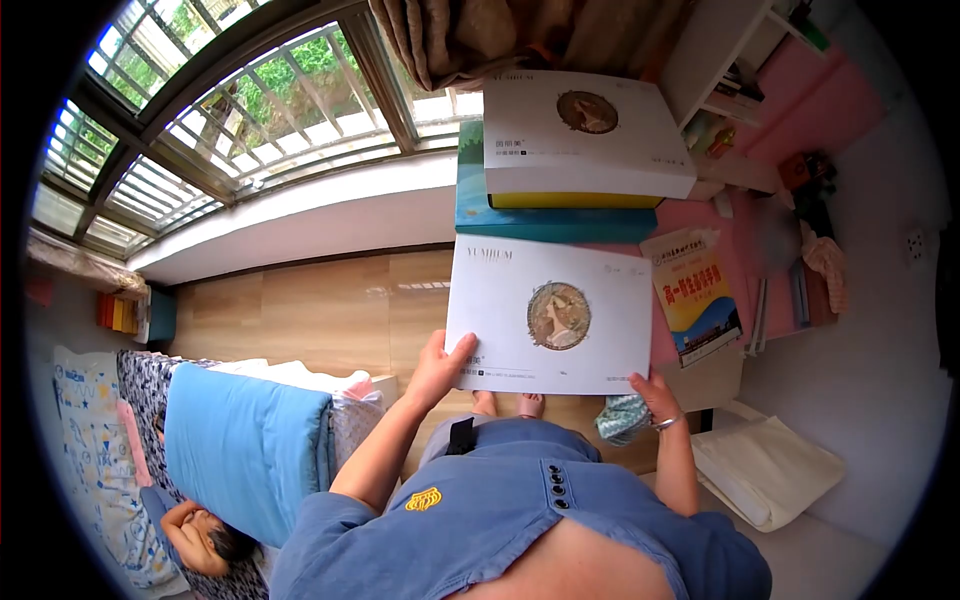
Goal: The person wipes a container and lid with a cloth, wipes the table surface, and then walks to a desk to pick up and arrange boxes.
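A flat white box (pixel 490 310) with a round portrait emblem and printed lettering is held in front of my body. My left hand (pixel 440 368) grips its near left corner, thumb on top and the other fingers underneath. At the near right corner, my right hand (pixel 656 400) has its thumb on the edge of the box. A green-and-white patterned cloth (pixel 622 420) hangs right beside that hand, bunched up against its fingers. Just beyond, a similar white box (pixel 540 125) lies on a yellow one (pixel 570 201) and a teal box (pixel 556 225).
A pink desk (pixel 735 215) carries a booklet (pixel 697 295) on the right, below white shelves (pixel 712 55). A cream bag (pixel 768 470) stands lower right. Barred windows (pixel 280 100) line the left. On a bed, a person (pixel 200 535) lies beside a folded blue quilt (pixel 245 450).
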The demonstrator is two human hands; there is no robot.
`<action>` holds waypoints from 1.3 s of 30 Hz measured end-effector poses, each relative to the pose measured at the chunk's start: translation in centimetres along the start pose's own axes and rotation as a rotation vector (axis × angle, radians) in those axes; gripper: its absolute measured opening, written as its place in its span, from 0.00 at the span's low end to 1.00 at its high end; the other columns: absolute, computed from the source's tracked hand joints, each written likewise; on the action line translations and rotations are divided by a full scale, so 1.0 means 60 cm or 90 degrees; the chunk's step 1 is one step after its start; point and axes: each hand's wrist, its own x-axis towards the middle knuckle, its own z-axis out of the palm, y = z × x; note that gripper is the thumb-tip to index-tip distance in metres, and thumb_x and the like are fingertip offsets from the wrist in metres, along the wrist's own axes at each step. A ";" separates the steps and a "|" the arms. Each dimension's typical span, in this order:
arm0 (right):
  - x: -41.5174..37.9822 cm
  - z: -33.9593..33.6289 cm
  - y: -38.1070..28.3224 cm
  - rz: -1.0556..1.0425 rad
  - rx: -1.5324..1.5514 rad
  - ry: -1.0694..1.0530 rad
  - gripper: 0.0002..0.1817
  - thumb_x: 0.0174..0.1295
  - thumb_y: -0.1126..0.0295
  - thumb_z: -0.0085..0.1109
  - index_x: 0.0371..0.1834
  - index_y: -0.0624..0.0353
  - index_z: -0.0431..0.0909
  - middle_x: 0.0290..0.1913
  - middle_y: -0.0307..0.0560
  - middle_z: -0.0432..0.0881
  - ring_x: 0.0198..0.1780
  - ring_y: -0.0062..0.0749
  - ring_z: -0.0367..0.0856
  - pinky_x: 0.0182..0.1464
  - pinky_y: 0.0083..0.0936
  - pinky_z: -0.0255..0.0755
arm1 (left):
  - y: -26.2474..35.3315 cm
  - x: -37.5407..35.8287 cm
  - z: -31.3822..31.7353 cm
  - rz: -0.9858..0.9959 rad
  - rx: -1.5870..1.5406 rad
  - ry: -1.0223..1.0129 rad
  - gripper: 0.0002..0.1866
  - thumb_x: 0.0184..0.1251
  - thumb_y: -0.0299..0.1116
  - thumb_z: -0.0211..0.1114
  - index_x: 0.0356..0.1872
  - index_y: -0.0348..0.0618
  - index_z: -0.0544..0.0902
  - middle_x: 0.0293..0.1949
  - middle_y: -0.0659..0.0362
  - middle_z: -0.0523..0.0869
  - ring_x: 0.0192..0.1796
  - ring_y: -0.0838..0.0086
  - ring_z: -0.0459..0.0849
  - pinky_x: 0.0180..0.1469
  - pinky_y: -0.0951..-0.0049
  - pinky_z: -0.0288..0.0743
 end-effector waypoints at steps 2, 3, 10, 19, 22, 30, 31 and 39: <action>0.005 -0.021 -0.004 -0.083 -0.012 0.044 0.40 0.47 0.47 0.62 0.56 0.66 0.62 0.51 0.45 0.68 0.53 0.28 0.64 0.56 0.24 0.58 | 0.056 -0.013 -0.005 0.069 -0.012 -0.021 0.23 0.59 0.47 0.58 0.41 0.32 0.70 0.32 0.56 0.77 0.37 0.78 0.73 0.40 0.76 0.68; -0.002 -0.020 -0.039 -0.107 -0.056 0.080 0.39 0.47 0.48 0.62 0.55 0.66 0.63 0.50 0.44 0.69 0.52 0.28 0.65 0.55 0.24 0.59 | 0.088 -0.014 -0.004 0.132 -0.009 -0.018 0.23 0.59 0.47 0.57 0.41 0.33 0.71 0.32 0.57 0.77 0.36 0.78 0.73 0.39 0.76 0.69; 0.057 0.003 -0.284 -0.246 0.010 0.244 0.26 0.51 0.57 0.60 0.47 0.65 0.70 0.40 0.39 0.74 0.41 0.19 0.71 0.44 0.18 0.65 | 0.267 0.111 -0.011 0.198 -0.008 -0.084 0.26 0.59 0.51 0.54 0.40 0.32 0.73 0.34 0.54 0.78 0.36 0.75 0.75 0.39 0.75 0.69; 0.187 0.015 -0.375 -0.273 0.034 0.279 0.26 0.50 0.51 0.59 0.42 0.64 0.73 0.35 0.40 0.75 0.37 0.22 0.72 0.40 0.19 0.65 | 0.336 0.241 -0.013 0.117 0.253 -0.135 0.41 0.55 0.65 0.39 0.32 0.26 0.77 0.27 0.47 0.80 0.26 0.66 0.80 0.25 0.71 0.75; 0.203 0.013 -0.380 -0.335 -0.097 0.396 0.29 0.52 0.47 0.54 0.40 0.66 0.73 0.36 0.43 0.75 0.40 0.26 0.70 0.44 0.23 0.63 | 0.361 0.248 -0.012 0.082 0.398 -0.144 0.42 0.55 0.67 0.37 0.23 0.27 0.77 0.19 0.50 0.78 0.19 0.67 0.79 0.23 0.71 0.74; 0.258 -0.048 -0.394 -0.338 -0.584 0.446 0.28 0.61 0.49 0.40 0.44 0.69 0.69 0.46 0.58 0.74 0.48 0.45 0.71 0.52 0.31 0.61 | 0.386 0.311 -0.001 0.069 0.416 -0.032 0.44 0.52 0.71 0.37 0.29 0.29 0.78 0.24 0.49 0.79 0.27 0.65 0.80 0.32 0.70 0.74; 0.268 -0.066 -0.400 -0.342 -0.579 0.440 0.28 0.61 0.49 0.40 0.44 0.69 0.69 0.46 0.58 0.74 0.48 0.45 0.71 0.52 0.31 0.61 | 0.382 0.323 -0.002 0.067 0.418 -0.025 0.44 0.52 0.71 0.37 0.29 0.29 0.78 0.24 0.49 0.79 0.27 0.65 0.80 0.32 0.70 0.74; 0.277 -0.080 -0.410 -0.330 -0.640 0.489 0.24 0.64 0.53 0.39 0.47 0.66 0.69 0.45 0.56 0.75 0.45 0.47 0.73 0.46 0.33 0.65 | 0.226 0.296 -0.005 0.438 -0.048 -0.112 0.34 0.62 0.51 0.48 0.63 0.41 0.53 0.60 0.51 0.64 0.59 0.60 0.65 0.55 0.64 0.63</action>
